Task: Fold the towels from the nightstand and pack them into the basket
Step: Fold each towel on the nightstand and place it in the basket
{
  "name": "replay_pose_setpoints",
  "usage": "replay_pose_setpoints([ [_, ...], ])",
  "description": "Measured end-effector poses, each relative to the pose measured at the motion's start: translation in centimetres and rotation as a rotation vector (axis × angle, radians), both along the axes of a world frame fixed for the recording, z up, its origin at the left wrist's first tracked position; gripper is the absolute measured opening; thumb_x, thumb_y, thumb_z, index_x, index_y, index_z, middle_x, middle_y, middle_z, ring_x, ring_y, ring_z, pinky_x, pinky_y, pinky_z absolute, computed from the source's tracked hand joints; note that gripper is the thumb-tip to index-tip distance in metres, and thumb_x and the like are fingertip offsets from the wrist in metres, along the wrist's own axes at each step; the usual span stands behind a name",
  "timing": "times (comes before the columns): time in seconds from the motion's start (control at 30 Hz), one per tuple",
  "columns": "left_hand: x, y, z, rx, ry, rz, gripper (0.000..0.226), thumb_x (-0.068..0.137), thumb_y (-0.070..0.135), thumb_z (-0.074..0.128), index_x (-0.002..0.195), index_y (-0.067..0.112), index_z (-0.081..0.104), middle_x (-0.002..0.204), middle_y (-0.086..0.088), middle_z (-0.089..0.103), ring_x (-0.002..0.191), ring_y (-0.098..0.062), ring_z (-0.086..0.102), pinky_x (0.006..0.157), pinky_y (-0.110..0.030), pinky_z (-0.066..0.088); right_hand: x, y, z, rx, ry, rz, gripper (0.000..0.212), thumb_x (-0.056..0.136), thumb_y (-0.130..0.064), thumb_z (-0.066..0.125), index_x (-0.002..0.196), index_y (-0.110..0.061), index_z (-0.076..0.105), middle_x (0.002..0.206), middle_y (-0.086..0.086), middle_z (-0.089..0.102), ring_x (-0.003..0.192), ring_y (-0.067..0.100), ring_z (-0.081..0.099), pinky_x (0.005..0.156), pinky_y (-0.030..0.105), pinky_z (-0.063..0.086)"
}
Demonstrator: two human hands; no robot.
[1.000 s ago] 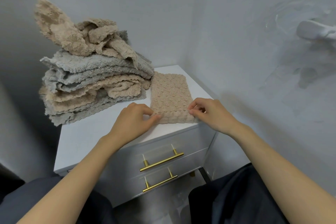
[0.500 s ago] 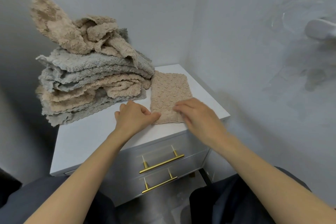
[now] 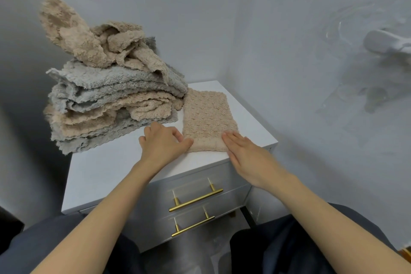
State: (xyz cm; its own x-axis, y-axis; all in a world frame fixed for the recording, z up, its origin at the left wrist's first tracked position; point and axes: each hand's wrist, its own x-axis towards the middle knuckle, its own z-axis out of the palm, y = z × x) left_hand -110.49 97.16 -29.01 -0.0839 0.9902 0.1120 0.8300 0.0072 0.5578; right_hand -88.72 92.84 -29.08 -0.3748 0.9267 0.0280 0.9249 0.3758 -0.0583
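A folded beige towel (image 3: 208, 118) lies flat on the right side of the white nightstand (image 3: 106, 173). My left hand (image 3: 163, 142) rests at its near left corner, thumb touching the towel's edge and fingers loosely curled on the tabletop. Laid flat with straight fingers, my right hand (image 3: 246, 154) presses the towel's near right corner. A tall pile of unfolded grey and beige towels (image 3: 111, 104) fills the nightstand's left half, touching the folded towel. No basket is in view.
The nightstand stands in a wall corner, with two drawers and gold handles (image 3: 195, 199) facing me. My knees in dark trousers (image 3: 289, 249) are just in front of it. A white fixture (image 3: 387, 44) sticks out of the right wall.
My right hand has gone from pinching the towel's near edge to lying flat on its right corner. The left hand has stayed at the left corner.
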Motion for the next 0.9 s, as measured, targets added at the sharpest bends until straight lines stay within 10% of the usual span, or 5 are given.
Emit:
replay_pose_setpoints([
  [0.23, -0.4, -1.3, 0.3, 0.448, 0.154, -0.505, 0.02, 0.089, 0.01, 0.061, 0.1, 0.023, 0.071, 0.106, 0.003, 0.059, 0.099, -0.022, 0.047, 0.084, -0.038, 0.039, 1.3, 0.3, 0.5, -0.019, -0.023, 0.038, 0.052, 0.106, -0.028, 0.02, 0.153, -0.016, 0.004, 0.161, 0.0, 0.005, 0.148, 0.014, 0.009, 0.119, 0.025, 0.006],
  [0.43, -1.3, -1.7, 0.2, 0.336, 0.194, -0.493, 0.032, 0.087, 0.033, 0.059, 0.118, 0.033, 0.066, 0.105, 0.013, 0.067, 0.104, -0.013, 0.053, 0.09, -0.033, 0.041, 1.6, 0.2, 1.1, 0.019, 0.212, 0.025, 0.035, 0.104, -0.028, 0.034, 0.138, -0.022, 0.038, 0.135, -0.001, 0.052, 0.119, 0.019, 0.051, 0.095, 0.036, 0.043],
  [0.9, -1.3, -0.8, 0.3, 0.085, -0.164, -0.311, 0.015, 0.089, 0.028, 0.059, 0.098, 0.029, 0.071, 0.094, 0.01, 0.071, 0.093, -0.01, 0.061, 0.085, -0.033, 0.048, 1.6, 1.2, 1.5, 0.117, 0.391, -0.072, 0.021, 0.096, -0.015, 0.049, 0.105, -0.016, 0.068, 0.095, -0.002, 0.064, 0.093, 0.018, 0.051, 0.075, 0.027, 0.036],
])
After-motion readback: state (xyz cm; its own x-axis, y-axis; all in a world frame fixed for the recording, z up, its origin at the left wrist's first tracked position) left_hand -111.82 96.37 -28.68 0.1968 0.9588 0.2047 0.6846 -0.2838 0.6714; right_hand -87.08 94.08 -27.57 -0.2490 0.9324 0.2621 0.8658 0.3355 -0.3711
